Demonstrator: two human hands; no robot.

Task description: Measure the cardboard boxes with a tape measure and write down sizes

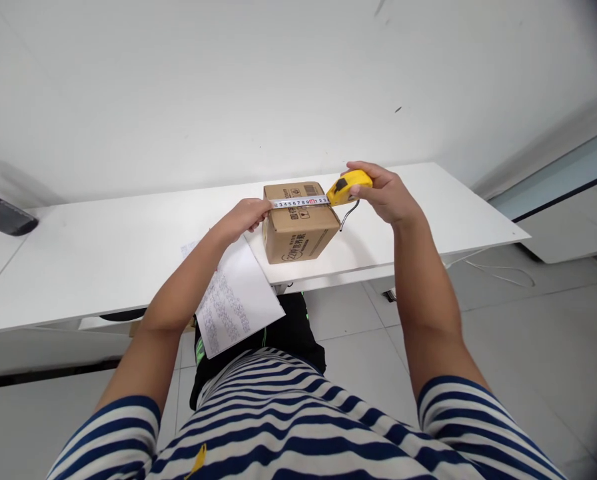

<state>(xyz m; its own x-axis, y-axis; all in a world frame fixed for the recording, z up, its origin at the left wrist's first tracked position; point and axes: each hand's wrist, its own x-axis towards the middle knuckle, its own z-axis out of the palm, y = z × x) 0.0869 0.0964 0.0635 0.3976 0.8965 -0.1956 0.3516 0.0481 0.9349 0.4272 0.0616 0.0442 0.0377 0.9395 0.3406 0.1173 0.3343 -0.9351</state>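
A brown cardboard box (pixel 298 237) with dark print stands on the white table in front of me. Across its top lies the pulled-out blade of a yellow tape measure (pixel 351 185), with its numbers facing up. My right hand (pixel 382 190) grips the yellow case just off the box's right edge, and a dark wrist cord hangs from it. At the box's left edge, my left hand (pixel 248 217) pinches the end of the blade, fingers curled. Part of the blade's end is hidden by the fingertips.
A sheet of paper with handwriting (pixel 238 300) overhangs the table's front edge below my left forearm. The white table (pixel 103 247) runs along a white wall (pixel 258 87). A dark object (pixel 3 212) sits at the far left. A white cable (pixel 503 268) lies on the tiled floor.
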